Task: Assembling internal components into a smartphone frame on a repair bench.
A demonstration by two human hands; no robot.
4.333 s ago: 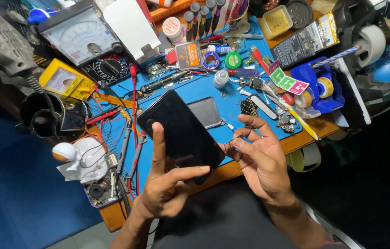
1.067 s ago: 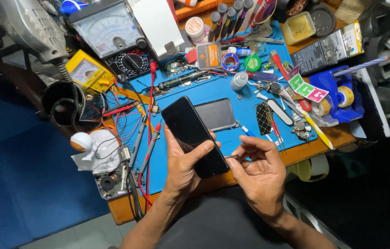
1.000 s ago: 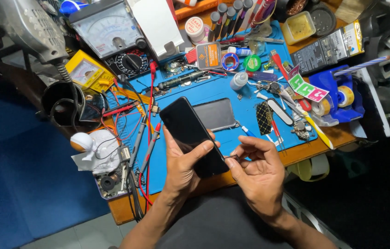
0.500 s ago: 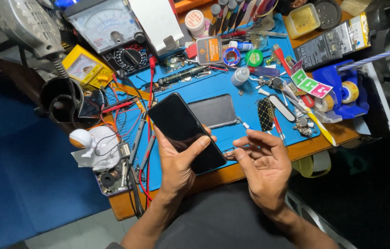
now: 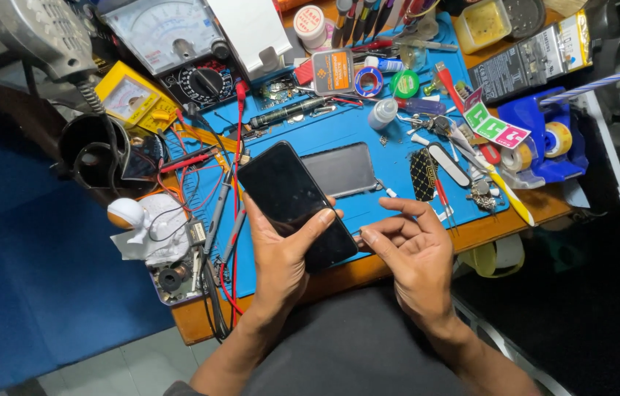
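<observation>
Phone (image 5: 297, 203) in left hand (image 5: 281, 257), right hand (image 5: 414, 253) just beside.

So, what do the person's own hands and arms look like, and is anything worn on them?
Both the left hand and the right hand are bare: no gloves, rings or watch show. The forearms are uncovered too, with no sleeve in view. No cables or markings on them.

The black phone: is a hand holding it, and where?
The left hand grips the black phone at its lower end, thumb across the screen. The right hand seems empty.
</observation>
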